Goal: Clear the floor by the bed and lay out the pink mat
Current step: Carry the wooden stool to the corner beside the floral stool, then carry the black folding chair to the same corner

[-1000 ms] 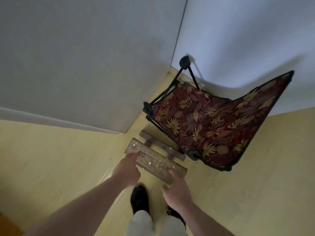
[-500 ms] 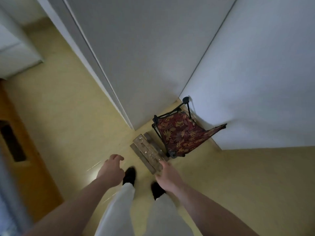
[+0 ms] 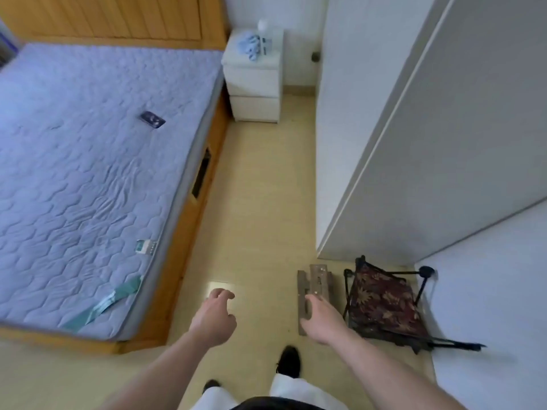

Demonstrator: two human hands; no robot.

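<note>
The yellow floor (image 3: 260, 202) runs as a strip between the bed (image 3: 88, 173) on the left and a white wardrobe (image 3: 384, 143) on the right. A small slatted wooden piece (image 3: 318, 281) lies flat on the floor by the wardrobe's corner. Beside it, against the wall, leans a folded chair with dark red leaf-print fabric (image 3: 381, 303). My right hand (image 3: 322, 318) hovers over the near end of the wooden piece, fingers loose, holding nothing. My left hand (image 3: 214, 316) hangs over bare floor, fingers apart and empty. No pink mat is in view.
A white nightstand (image 3: 251, 84) with a blue cloth on top stands at the far end of the strip. On the mattress lie a dark small object (image 3: 152, 119), a white-green box (image 3: 145, 247) and a green strap (image 3: 100, 303). My feet (image 3: 288, 361) stand at the near end.
My view has swung from the wall corner to the bed and floor strip. Both hands came off the wooden piece, which now lies flat beside the folded chair.
</note>
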